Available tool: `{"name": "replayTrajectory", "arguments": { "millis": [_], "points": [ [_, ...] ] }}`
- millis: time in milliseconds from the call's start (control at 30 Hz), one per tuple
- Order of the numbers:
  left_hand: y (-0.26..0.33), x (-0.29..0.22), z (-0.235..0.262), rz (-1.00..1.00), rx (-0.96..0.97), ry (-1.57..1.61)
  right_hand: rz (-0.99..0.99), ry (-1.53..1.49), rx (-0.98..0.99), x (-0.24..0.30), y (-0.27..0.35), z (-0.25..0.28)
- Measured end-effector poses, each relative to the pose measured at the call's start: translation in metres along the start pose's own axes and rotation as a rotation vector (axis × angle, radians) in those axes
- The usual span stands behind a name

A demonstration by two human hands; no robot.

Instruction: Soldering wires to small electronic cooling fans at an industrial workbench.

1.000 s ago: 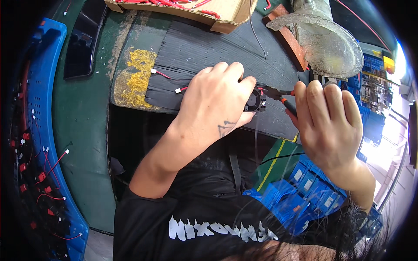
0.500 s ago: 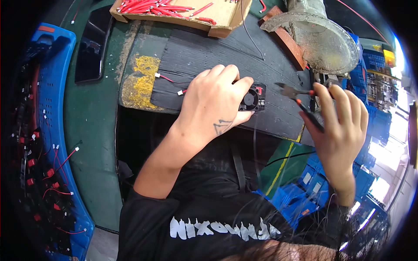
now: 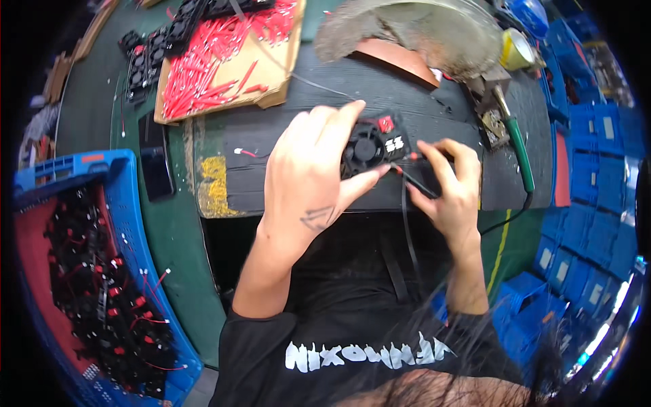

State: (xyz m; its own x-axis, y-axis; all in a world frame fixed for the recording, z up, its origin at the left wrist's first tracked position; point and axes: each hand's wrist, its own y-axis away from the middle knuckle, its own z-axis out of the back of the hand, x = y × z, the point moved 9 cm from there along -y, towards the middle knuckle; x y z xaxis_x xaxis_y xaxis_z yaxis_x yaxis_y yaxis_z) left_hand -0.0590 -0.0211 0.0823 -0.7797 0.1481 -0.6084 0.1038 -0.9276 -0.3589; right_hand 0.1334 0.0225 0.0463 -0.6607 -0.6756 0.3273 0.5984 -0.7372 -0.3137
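Two hands of mine met above the dark board (image 3: 441,125). My left hand (image 3: 305,156) held the black fan unit (image 3: 366,150) over it, the thumb low and the forefinger high on its frame, the other fingers bunched close together. The red block (image 3: 386,124) on the unit faced up, clear of my grip. My right hand (image 3: 453,186) had the pliers (image 3: 420,186), thumb on one handle and forefinger by the other, the handles spread; their nose sat at the unit's lower right, but I couldn't tell whether it touched. Left of my knuckles lay a white plug (image 3: 240,151) on its lead. Beyond was a cardboard tray (image 3: 271,97) of red pieces (image 3: 203,74), and off to my right rested a green-handled iron (image 3: 519,152).
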Motion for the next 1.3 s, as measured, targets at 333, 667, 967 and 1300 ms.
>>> {"name": "replayTrajectory", "arguments": {
  "millis": [333,667,967,1300],
  "points": [
    [-0.103,-0.021,-0.072,-0.274,0.202,-0.057,-0.061,-0.18,-0.086,-0.028,-0.031,-0.004],
    [-0.105,-0.004,-0.084,-0.283,0.279,0.06,-0.193,-0.07,-0.09,-0.043,-0.023,-0.006],
    [-0.102,-0.001,-0.082,-0.202,0.244,0.083,-0.126,-0.308,-0.047,-0.041,-0.021,-0.009],
    [-0.064,-0.014,-0.029,-0.286,0.05,-0.135,-0.012,0.063,0.043,-0.014,0.005,0.011]
  ]
}}
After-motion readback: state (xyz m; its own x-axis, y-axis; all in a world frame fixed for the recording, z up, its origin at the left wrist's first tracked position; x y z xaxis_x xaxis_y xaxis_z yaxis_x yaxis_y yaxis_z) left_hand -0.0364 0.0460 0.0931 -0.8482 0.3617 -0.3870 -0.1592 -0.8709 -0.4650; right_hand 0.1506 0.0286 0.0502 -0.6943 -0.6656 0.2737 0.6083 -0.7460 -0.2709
